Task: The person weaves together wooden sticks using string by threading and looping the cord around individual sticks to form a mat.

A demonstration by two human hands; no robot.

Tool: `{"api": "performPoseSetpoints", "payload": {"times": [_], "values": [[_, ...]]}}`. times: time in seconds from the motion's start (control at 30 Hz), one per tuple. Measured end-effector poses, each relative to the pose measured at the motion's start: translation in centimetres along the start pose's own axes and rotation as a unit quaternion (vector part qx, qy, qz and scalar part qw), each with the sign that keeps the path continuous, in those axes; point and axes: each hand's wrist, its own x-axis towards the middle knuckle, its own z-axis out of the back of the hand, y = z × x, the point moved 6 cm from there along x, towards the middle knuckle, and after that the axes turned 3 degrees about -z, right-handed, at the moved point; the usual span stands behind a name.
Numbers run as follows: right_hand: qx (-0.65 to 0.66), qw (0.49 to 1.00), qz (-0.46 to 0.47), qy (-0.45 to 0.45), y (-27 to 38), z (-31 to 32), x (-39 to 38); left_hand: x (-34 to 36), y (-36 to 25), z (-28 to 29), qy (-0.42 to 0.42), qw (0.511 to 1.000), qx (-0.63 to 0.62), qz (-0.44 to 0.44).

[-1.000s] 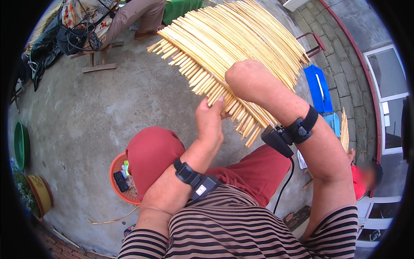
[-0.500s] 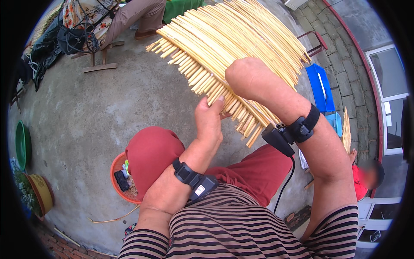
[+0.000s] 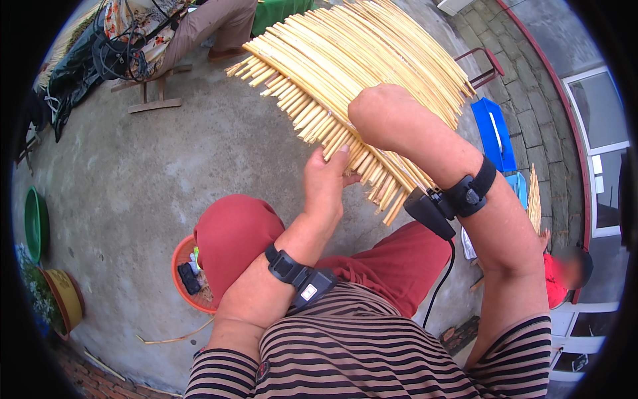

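Fan-shaped panel of straight pale-yellow stalks (image 3: 372, 56): upper centre. Left hand (image 3: 323, 176): pinching panel's near edge. Right hand (image 3: 380, 114): over panel, fingers hidden, grip cannot be told. Small white label (image 3: 308, 292), illegible: below panel. Blue rectangular tray (image 3: 487, 130): right of panel. Round orange basket (image 3: 197, 302): below-left of panel.

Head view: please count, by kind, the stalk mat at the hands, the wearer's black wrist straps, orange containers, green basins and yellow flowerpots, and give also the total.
Stalk mat: 1
Black wrist straps: 2
Orange container: 1
Green basin: 1
Yellow flowerpot: 1
Total: 6
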Motion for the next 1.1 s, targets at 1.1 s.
{"api": "performPoseSetpoints", "payload": {"times": [1.1], "values": [[-0.016, 0.999, -0.036, 0.037, -0.3, -0.5, 0.6, -0.1, 0.7, -0.5, 0.011, 1.000, 0.001, 0.001]]}}
